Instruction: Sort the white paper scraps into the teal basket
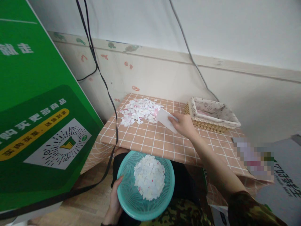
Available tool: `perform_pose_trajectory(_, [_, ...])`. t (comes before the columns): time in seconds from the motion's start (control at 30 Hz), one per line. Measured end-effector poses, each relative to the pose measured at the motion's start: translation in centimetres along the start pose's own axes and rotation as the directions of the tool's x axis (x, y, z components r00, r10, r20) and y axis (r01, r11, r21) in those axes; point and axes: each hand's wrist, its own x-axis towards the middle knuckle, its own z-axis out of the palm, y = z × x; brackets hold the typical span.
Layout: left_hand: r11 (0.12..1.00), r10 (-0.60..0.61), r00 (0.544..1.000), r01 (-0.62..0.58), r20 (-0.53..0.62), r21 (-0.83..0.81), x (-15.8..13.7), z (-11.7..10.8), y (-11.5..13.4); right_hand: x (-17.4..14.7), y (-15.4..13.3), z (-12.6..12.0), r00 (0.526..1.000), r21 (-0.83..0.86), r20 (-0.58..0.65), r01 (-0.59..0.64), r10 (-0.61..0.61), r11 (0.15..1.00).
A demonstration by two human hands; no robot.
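Observation:
My left hand [115,197] grips the left rim of a round turquoise plastic basket [168,185], which sits over my lap below the table edge. A heap of small torn paper scraps [150,177], mostly white with a few pink bits, lies inside it. Above the table, my right hand [182,124] pinches a flat white card [166,120]. The card's far edge meets the right side of a second pile of white and pink paper scraps [138,110], spread on the checked tablecloth [145,135].
A cloth-lined wicker basket [213,116] stands at the table's back right, near my right forearm. Black cables [110,94] hang at the left, before a large green sign [47,94]. A grey box [282,169] is at the right.

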Motion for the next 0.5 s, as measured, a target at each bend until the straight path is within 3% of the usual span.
perform_pose_trajectory(0.23, [0.999, 0.044, 0.999, -0.044, 0.009, -0.002, -0.27, 0.25, 0.09, 0.07, 0.96, 0.40, 1.000, 0.060, 0.024, -0.008, 0.007, 0.998])
perform_pose_trajectory(0.5, [1.000, 0.011, 1.000, -0.011, 0.018, -0.024, 0.12, -0.09, -0.08, 0.54, 0.48, 0.33, 0.999, 0.059, 0.050, 0.017, -0.020, 0.998])
